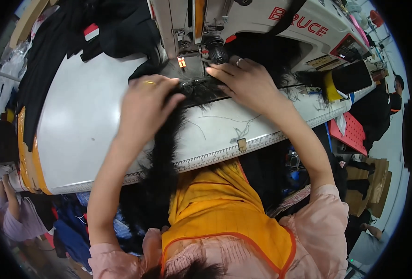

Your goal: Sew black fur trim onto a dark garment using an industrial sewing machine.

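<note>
A white sewing machine (262, 21) stands in front of me, with a small lit lamp (182, 62) beside its needle area. A long black fur strip (206, 90) lies across the bed just below the presser foot and hangs off the table's near edge on the left. My left hand (145, 104) grips the strip left of the needle, its fingertips partly sunk in the fur. My right hand (250, 83) pinches the strip's edge at the right, close to the black knob (216, 50). The needle tip and seam are too small to make out.
A ruler tape (206, 161) runs along the white table's (85, 125) front edge. Black cloth (117, 28) is heaped at the far left. Tweezers (310, 90) and a black-and-yellow roll (338, 83) lie right. A red perforated tray (348, 132) sits lower right. Other people are at both sides.
</note>
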Action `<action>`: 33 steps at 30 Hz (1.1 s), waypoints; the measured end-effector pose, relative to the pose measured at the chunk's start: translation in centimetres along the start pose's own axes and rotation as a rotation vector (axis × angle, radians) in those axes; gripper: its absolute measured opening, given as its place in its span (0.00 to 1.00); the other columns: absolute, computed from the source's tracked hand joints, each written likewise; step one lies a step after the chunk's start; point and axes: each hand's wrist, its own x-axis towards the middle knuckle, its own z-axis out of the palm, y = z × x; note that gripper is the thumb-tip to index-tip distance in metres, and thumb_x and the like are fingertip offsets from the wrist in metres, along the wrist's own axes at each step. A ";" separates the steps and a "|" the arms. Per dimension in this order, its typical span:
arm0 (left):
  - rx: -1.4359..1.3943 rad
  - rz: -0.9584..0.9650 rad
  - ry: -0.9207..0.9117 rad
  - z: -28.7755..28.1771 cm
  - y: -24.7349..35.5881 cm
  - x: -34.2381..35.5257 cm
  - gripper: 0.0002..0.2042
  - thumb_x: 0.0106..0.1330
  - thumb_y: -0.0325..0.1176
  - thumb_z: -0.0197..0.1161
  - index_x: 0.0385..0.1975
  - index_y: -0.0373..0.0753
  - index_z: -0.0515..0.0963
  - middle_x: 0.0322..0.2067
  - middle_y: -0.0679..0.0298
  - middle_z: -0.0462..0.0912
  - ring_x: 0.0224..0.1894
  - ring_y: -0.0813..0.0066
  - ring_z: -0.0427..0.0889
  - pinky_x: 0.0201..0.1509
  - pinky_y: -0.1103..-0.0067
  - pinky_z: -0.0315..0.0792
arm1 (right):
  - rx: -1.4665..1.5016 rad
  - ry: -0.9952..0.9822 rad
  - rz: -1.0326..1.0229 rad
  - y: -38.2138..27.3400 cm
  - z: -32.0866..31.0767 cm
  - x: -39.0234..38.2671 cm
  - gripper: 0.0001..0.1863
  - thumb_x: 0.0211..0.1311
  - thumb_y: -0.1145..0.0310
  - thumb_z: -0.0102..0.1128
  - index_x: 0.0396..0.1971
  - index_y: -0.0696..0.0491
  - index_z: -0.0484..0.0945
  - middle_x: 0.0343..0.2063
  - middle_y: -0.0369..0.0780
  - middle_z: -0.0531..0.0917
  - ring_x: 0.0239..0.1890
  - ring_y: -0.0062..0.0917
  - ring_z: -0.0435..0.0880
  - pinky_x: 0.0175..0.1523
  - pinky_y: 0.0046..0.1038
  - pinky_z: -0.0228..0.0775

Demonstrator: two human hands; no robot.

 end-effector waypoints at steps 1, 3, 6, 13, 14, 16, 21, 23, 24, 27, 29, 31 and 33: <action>0.024 0.044 -0.039 1.4 0.3 -0.3 0.11 0.52 0.33 0.65 0.35 0.39 0.78 0.34 0.66 0.76 0.40 0.70 0.76 0.42 0.77 0.70 | 0.002 0.097 -0.052 -0.2 -0.4 0.8 0.25 0.53 0.69 0.55 0.54 0.43 0.69 0.40 0.32 0.80 0.33 0.25 0.81 0.36 0.28 0.74; 0.108 0.106 -0.020 2.1 0.2 -0.5 0.13 0.50 0.31 0.64 0.36 0.38 0.77 0.35 0.66 0.74 0.42 0.72 0.74 0.40 0.78 0.70 | 0.005 0.185 -0.095 -0.8 -0.8 2.0 0.26 0.53 0.67 0.56 0.55 0.43 0.68 0.37 0.34 0.81 0.33 0.26 0.81 0.37 0.29 0.74; 0.224 0.264 -0.013 1.8 -0.2 -0.2 0.11 0.50 0.27 0.59 0.35 0.37 0.77 0.31 0.66 0.72 0.38 0.74 0.74 0.36 0.80 0.70 | 0.221 -0.369 0.218 0.5 -1.1 3.1 0.28 0.50 0.71 0.58 0.55 0.44 0.67 0.30 0.42 0.81 0.33 0.31 0.81 0.34 0.31 0.73; 0.204 0.265 0.048 2.2 -1.0 -1.4 0.13 0.50 0.27 0.60 0.37 0.38 0.77 0.31 0.67 0.71 0.37 0.75 0.73 0.34 0.81 0.69 | -0.004 0.114 0.040 2.4 2.7 -1.5 0.21 0.47 0.75 0.57 0.45 0.44 0.73 0.45 0.32 0.77 0.26 0.25 0.81 0.29 0.26 0.74; 0.198 0.262 0.045 2.2 -1.0 -1.3 0.14 0.50 0.27 0.60 0.39 0.38 0.77 0.31 0.67 0.71 0.36 0.74 0.73 0.33 0.81 0.69 | -0.024 0.150 -0.033 2.5 2.9 -1.6 0.20 0.47 0.76 0.56 0.44 0.45 0.74 0.46 0.32 0.77 0.24 0.24 0.81 0.29 0.24 0.74; 0.182 0.283 0.048 2.2 -1.2 -1.1 0.14 0.50 0.27 0.59 0.39 0.38 0.77 0.31 0.67 0.71 0.36 0.74 0.73 0.33 0.81 0.69 | -0.132 0.004 0.073 1.9 2.5 -0.4 0.20 0.48 0.75 0.55 0.45 0.46 0.74 0.47 0.32 0.77 0.24 0.24 0.81 0.29 0.24 0.73; 0.242 0.294 0.010 2.1 -0.1 -0.8 0.15 0.50 0.26 0.58 0.40 0.39 0.77 0.32 0.68 0.71 0.39 0.75 0.74 0.34 0.82 0.69 | -0.350 -0.284 0.200 2.9 3.3 2.2 0.21 0.50 0.73 0.54 0.48 0.56 0.72 0.50 0.38 0.76 0.22 0.26 0.81 0.29 0.26 0.72; 0.213 0.236 0.055 2.3 -0.3 -1.4 0.14 0.51 0.26 0.58 0.40 0.40 0.77 0.32 0.68 0.72 0.39 0.75 0.74 0.35 0.82 0.70 | -0.324 -0.325 0.174 3.2 1.7 1.3 0.24 0.48 0.73 0.56 0.50 0.54 0.70 0.52 0.40 0.74 0.26 0.30 0.82 0.33 0.29 0.73; 0.217 0.223 0.055 2.4 -0.3 -1.5 0.14 0.51 0.26 0.58 0.40 0.40 0.77 0.32 0.68 0.72 0.39 0.75 0.74 0.35 0.82 0.70 | -0.303 -0.302 0.106 3.5 0.8 0.1 0.25 0.48 0.73 0.56 0.52 0.53 0.69 0.53 0.41 0.73 0.33 0.30 0.82 0.38 0.30 0.73; 0.102 0.147 0.092 2.2 -0.8 -1.6 0.12 0.50 0.27 0.61 0.36 0.41 0.78 0.30 0.69 0.73 0.36 0.75 0.75 0.34 0.81 0.72 | -0.225 -0.223 -0.017 1.1 -2.8 0.0 0.28 0.48 0.72 0.56 0.54 0.50 0.68 0.56 0.41 0.70 0.44 0.29 0.78 0.47 0.30 0.71; 0.004 0.135 0.121 2.2 -1.2 -1.5 0.09 0.49 0.28 0.64 0.32 0.40 0.77 0.28 0.70 0.73 0.34 0.75 0.75 0.33 0.80 0.73 | -0.174 -0.175 -0.046 -0.5 -3.3 0.3 0.29 0.48 0.71 0.56 0.56 0.49 0.67 0.57 0.40 0.69 0.49 0.28 0.75 0.51 0.29 0.69; -0.003 0.144 0.131 2.5 -1.2 -1.2 0.09 0.48 0.28 0.65 0.30 0.40 0.77 0.28 0.69 0.73 0.33 0.75 0.75 0.33 0.80 0.73 | -0.029 -0.067 -0.080 -2.5 -2.0 1.5 0.30 0.49 0.70 0.55 0.57 0.48 0.66 0.57 0.34 0.69 0.52 0.25 0.73 0.55 0.27 0.65; -0.004 0.144 0.137 2.5 -1.2 -1.0 0.09 0.47 0.28 0.66 0.28 0.40 0.76 0.28 0.69 0.73 0.33 0.75 0.75 0.32 0.80 0.73 | -0.004 -0.038 -0.090 -2.5 0.7 1.7 0.28 0.51 0.71 0.53 0.57 0.45 0.67 0.56 0.30 0.70 0.48 0.22 0.75 0.48 0.23 0.71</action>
